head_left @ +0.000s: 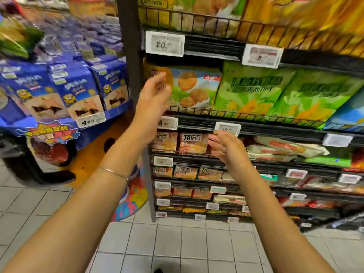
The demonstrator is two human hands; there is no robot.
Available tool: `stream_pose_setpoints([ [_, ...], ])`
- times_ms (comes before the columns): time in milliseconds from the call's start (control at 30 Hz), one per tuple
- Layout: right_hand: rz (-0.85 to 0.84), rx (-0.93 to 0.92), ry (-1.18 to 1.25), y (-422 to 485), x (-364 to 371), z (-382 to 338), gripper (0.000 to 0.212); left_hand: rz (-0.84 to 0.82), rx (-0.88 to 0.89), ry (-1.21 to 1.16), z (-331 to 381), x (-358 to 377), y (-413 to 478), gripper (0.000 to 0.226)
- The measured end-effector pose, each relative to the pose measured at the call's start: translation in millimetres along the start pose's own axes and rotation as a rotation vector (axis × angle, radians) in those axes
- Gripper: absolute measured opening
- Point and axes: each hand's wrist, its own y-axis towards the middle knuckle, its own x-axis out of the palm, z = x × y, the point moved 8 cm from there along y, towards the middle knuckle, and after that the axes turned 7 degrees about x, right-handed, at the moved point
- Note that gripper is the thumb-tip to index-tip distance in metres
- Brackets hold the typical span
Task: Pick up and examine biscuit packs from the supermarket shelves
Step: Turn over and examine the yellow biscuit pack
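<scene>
Hands are loose and empty: left hand (155, 95) by the biscuit bag (195, 87), right hand (226, 148) by the small packs (193, 143)

I only have one view: wide-angle head cam, facing forward and down, close up on the shelves (275, 129), tiled floor (177, 245) along the bottom.

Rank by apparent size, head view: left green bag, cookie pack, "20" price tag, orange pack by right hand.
1. Left green bag
2. Cookie pack, partly behind the left hand
3. "20" price tag
4. Orange pack, nearly the tag's size
</scene>
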Motion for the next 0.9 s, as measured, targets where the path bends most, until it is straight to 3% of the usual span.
stream_pose_setpoints([
  [167, -0.014, -0.113, 0.034, 11, 9, -52, 0.018, -0.196, 0.445, 0.990, 28, 19, 38, 0.055],
  [233, -0.024, -0.139, 0.018, 15, 15, -65, 0.019, -0.233, 0.458, 1.245, 27, 22, 50, 0.059],
  [400, 0.019, -0.209, -0.039, 22, 19, -86, 0.012, -0.203, 0.417, 1.602, 22, 37, 64, 0.047],
  [500, 0.058, -0.219, -0.056, 27, 17, -90, 0.008, -0.178, 0.436, 1.666, 21, 40, 66, 0.044],
  [700, 0.123, -0.335, -0.195, 27, 19, -98, 0.028, -0.121, 0.535, 1.620, 23, 34, 58, 0.049],
  [900, 0.179, -0.437, -0.304, 27, 20, -106, 0.034, -0.050, 0.647, 1.508, 24, 26, 45, 0.048],
])
